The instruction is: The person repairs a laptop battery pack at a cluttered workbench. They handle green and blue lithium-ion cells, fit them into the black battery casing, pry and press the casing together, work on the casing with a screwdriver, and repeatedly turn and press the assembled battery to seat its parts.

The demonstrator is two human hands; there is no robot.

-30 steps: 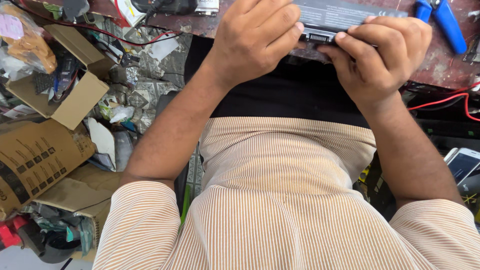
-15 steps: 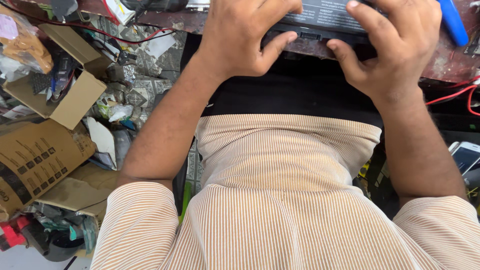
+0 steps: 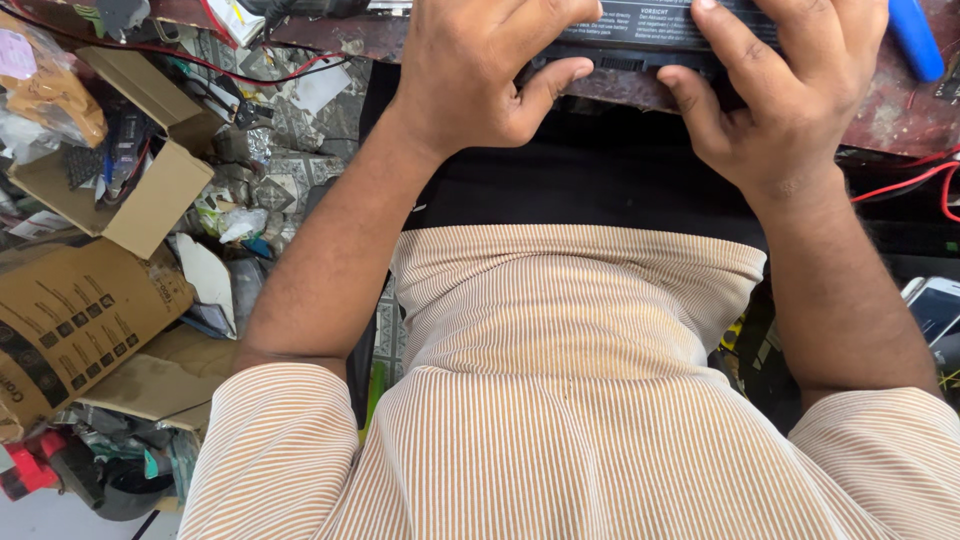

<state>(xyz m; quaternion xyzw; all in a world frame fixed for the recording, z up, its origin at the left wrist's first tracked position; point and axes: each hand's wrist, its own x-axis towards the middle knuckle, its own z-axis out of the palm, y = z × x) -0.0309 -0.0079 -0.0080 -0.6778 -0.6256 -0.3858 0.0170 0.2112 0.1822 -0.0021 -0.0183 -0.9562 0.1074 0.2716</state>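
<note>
Hands — left (image 3: pixel 480 80), right (image 3: pixel 790 100) — both clamped on long black label-faced battery pack (image 3: pixel 640 30) at bench edge

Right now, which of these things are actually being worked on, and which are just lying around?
In use:
left hand
right hand
black battery pack, gripped by both at the bench edge

Lying about:
blue-handled tool
red wires
open cardboard box
flattened carton
phone

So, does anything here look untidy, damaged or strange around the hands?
Yes. Both hands, left and right, press a black battery pack at the worn, stained bench edge. On the floor to the left, cardboard boxes lie open among scattered scraps, and loose red wires trail at the right.
</note>
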